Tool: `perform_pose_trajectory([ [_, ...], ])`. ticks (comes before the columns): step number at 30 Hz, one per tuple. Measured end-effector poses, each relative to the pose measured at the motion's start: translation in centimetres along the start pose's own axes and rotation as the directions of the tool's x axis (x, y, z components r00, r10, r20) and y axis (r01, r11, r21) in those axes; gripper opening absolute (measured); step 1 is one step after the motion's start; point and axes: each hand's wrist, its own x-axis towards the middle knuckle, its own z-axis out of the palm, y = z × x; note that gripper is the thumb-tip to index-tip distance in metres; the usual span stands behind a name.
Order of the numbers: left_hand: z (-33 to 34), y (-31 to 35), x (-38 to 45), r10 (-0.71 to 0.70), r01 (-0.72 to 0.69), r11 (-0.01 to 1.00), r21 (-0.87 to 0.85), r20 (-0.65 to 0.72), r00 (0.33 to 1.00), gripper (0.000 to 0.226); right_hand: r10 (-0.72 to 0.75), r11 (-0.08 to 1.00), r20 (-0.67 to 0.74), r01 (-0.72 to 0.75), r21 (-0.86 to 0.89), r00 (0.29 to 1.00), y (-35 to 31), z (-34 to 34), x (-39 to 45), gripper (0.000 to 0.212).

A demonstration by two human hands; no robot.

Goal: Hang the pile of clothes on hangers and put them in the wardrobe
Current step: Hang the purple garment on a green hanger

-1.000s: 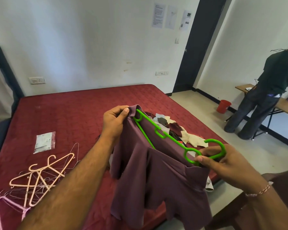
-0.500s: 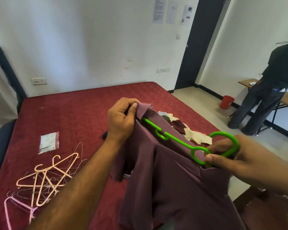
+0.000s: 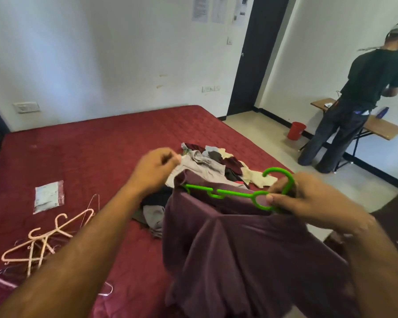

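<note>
Purple garment (image 3: pixel 251 249) is hanging on the green hanger (image 3: pixel 230 193) we are gripping with our right hand (image 3: pixel 308 200). Our left hand (image 3: pixel 154 171) is hovering loosely curled, holding nothing. Clothes pile (image 3: pixel 214 161) at frame centre is waiting; no wardrobe in view.

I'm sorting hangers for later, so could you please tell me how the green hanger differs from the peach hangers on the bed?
The green hanger is held up by the right hand with a purple shirt draped on it; the peach hangers lie bare in a heap on the bed. Both have hooks.

White walls (image 3: pixel 101 53) enclose a bed (image 3: pixel 78 157) with a dark red cover. A dark door (image 3: pixel 255 53) stands far right; beyond it, pale floor (image 3: pixel 251 125) and a wooden table (image 3: pixel 377 127).
</note>
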Motion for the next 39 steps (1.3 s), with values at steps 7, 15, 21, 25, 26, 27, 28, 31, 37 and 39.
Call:
perform_pose_trajectory([
  [7,7.2,-5.7,-6.7,-0.455,0.492,0.682,-0.541,0.212,0.865,0.029,0.064,0.997,0.06,-0.066,0.029,0.996,1.1,4.0,2.3,0.01],
  [15,3.8,-5.4,-2.8,0.047,-0.037,0.986,0.165,-0.061,0.997,0.031,0.001,0.983,0.027,-0.006,0.184,1.0,1.0,5.9,2.9,0.017],
  [21,2.5,-3.7,-0.9,0.21,-0.078,0.86,0.505,-0.209,0.955,0.017,-0.101,0.986,-0.099,0.113,0.126,0.99,0.5,7.2,4.3,0.02],
  [25,1.2,-3.5,-0.1,0.252,-0.102,0.829,0.55,-0.206,0.945,0.024,-0.071,0.991,0.044,0.065,0.117,0.997,-0.7,6.0,5.0,0.017],
  [26,0.3,-3.5,0.2,0.229,-0.068,0.838,0.542,-0.235,0.945,0.024,-0.074,0.991,0.083,0.064,0.114,0.994,-1.1,5.6,5.2,0.019],
  [27,-0.4,-3.5,0.5,0.211,-0.035,0.848,0.528,-0.277,0.937,0.024,-0.073,0.996,0.143,0.065,0.059,0.987,-1.6,5.5,5.3,0.02],
  [28,-0.8,-3.0,0.5,0.205,-0.019,0.86,0.509,-0.312,0.928,0.024,-0.062,0.996,0.204,0.075,-0.052,0.977,-2.2,5.8,5.5,0.022],
  [31,0.6,1.1,0.0,0.361,-0.245,0.863,0.442,-0.199,0.911,0.023,-0.04,0.907,0.211,0.124,-0.402,0.977,-3.3,8.9,6.9,0.033],
  [37,0.3,3.2,2.4,0.257,-0.345,0.87,0.353,0.273,0.927,0.032,-0.097,0.994,-0.154,0.103,0.037,0.983,-1.8,8.8,7.8,0.018],
  [39,-0.6,2.7,2.2,0.257,-0.373,0.888,0.269,0.384,0.887,0.034,-0.091,0.996,-0.219,0.093,0.0,0.971,-1.7,8.0,7.5,0.017],
])
